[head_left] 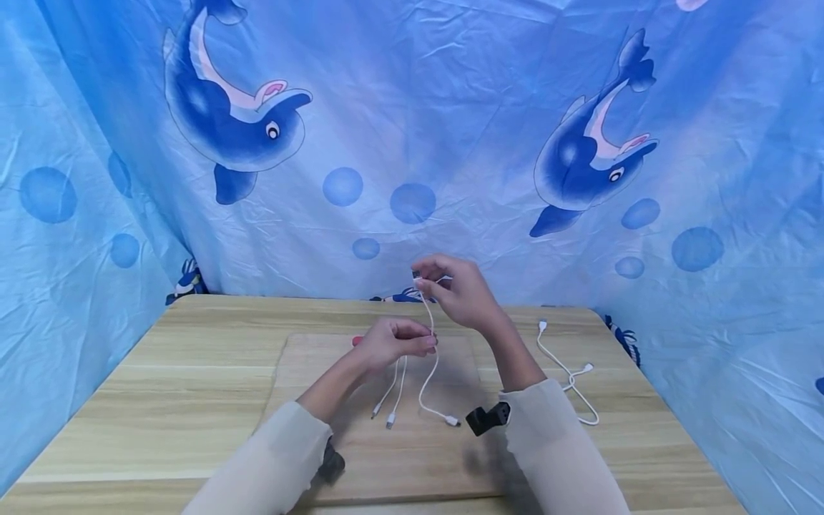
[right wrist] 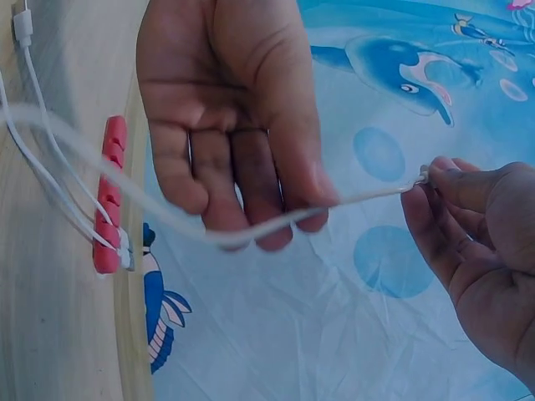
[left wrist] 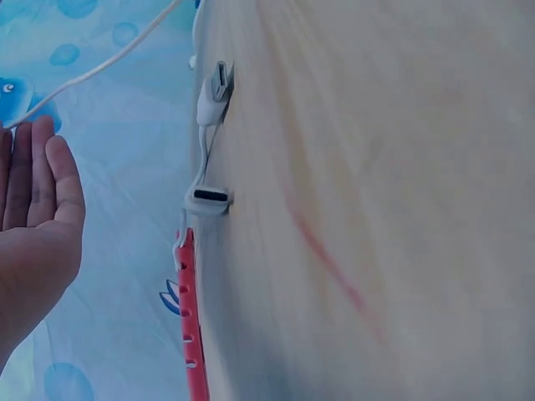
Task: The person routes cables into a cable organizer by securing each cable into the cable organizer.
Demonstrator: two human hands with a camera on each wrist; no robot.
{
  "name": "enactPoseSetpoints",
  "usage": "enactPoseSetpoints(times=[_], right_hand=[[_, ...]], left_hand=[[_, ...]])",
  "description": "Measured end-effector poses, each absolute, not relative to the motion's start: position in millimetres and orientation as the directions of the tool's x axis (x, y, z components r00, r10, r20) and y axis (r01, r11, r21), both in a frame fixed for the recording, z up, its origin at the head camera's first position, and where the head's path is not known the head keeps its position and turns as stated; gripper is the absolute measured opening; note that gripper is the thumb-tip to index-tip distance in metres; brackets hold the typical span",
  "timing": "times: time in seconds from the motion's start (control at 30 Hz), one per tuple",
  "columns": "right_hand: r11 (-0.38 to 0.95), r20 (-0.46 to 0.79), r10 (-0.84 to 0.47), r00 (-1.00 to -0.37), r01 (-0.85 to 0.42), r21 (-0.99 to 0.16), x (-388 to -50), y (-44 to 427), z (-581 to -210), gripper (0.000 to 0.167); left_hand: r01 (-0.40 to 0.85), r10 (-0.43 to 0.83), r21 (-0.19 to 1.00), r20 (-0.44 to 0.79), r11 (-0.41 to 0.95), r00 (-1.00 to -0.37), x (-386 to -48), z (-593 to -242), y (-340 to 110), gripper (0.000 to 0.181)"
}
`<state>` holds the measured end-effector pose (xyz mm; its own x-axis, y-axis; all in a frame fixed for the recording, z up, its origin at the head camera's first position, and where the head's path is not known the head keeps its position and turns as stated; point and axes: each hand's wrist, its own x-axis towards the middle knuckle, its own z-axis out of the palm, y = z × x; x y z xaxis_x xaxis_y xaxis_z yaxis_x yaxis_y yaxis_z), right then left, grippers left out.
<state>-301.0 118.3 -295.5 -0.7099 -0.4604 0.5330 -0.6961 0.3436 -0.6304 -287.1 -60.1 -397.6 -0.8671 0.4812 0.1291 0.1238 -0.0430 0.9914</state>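
In the head view, my right hand [head_left: 458, 286] pinches a USB plug at the upper end of a white charging cable [head_left: 425, 390], above the table's back edge. My left hand [head_left: 389, 345] is lower and to the left, with thumb and fingers pinching the same cable partway down. Its other plug hangs over the wooden board. In the right wrist view, the cable runs between the left hand [right wrist: 226, 109] and the right hand [right wrist: 485, 234]. A red slotted cable holder [right wrist: 109, 196] has two more white cables [right wrist: 50, 125] running to it; the left hand mostly hides it in the head view.
A wooden board [head_left: 380, 465] lies on the table [head_left: 167, 386], with two plug ends [head_left: 390, 420] over it. Another white cable [head_left: 573, 379] lies loosely looped at the right. A blue dolphin-print curtain [head_left: 450, 143] surrounds the table's back and sides.
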Motion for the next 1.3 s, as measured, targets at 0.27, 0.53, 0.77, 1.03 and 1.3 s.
enactPoseSetpoints(times=[0.27, 0.53, 0.77, 1.03, 1.3], right_hand=[[0.312, 0.552, -0.444, -0.706, -0.699, -0.643, -309, 113, -306, 0.018], [0.302, 0.545, -0.432, -0.718, -0.685, -0.663, -317, 106, -323, 0.018], [0.349, 0.483, -0.441, -0.757, -0.640, -0.685, -321, 100, -336, 0.015], [0.429, 0.404, -0.473, -0.783, -0.605, -0.671, -327, 93, -354, 0.013], [0.464, 0.337, -0.490, -0.804, -0.568, -0.680, -338, 85, -376, 0.013]], left_hand=[[0.061, 0.459, 0.998, 0.062, -0.018, -0.886, -277, -398, -74, 0.027], [0.048, 0.451, 0.997, 0.018, 0.056, -0.892, -275, -396, -90, 0.024], [0.071, 0.467, 0.988, -0.002, 0.138, -0.884, -273, -394, -108, 0.019], [0.093, 0.475, 0.966, -0.034, 0.241, -0.880, -271, -398, -119, 0.018], [0.191, 0.493, 0.917, -0.007, 0.349, -0.870, -274, -403, -122, 0.012]])
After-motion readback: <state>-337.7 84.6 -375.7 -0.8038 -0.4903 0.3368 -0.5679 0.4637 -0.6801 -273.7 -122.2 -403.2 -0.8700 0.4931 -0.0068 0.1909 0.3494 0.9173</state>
